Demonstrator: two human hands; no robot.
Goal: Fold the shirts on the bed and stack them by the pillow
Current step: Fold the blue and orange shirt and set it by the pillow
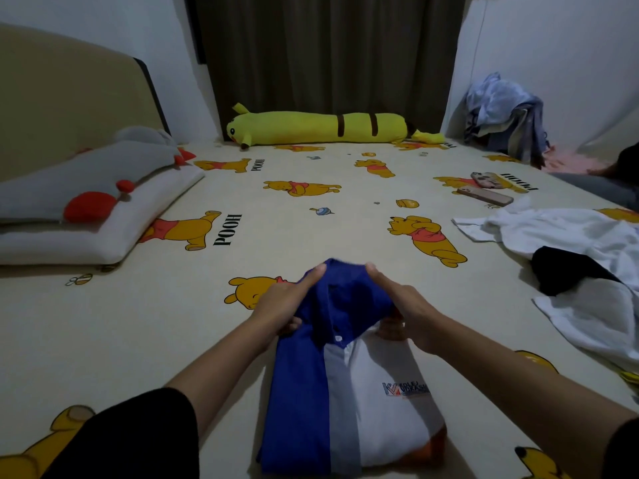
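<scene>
A blue and white shirt [345, 382] with a small logo lies folded lengthwise on the bed in front of me. My left hand [287, 302] grips its collar end from the left, thumb under the cloth and index finger stretched along the top. My right hand [404, 305] grips the same end from the right. The collar end is lifted off the sheet. A white shirt [560, 233] lies unfolded at the right, with a dark garment [567, 271] on it. The grey pillow [86, 178] on a white cushion sits at the left.
A long yellow plush toy [321, 127] lies along the far edge by the dark curtain. Two phones [487, 188] rest on the cartoon-bear sheet [262, 236] at the right. A heap of clothes [501, 112] stands in the far right corner. A person's legs [608, 181] show at the right edge.
</scene>
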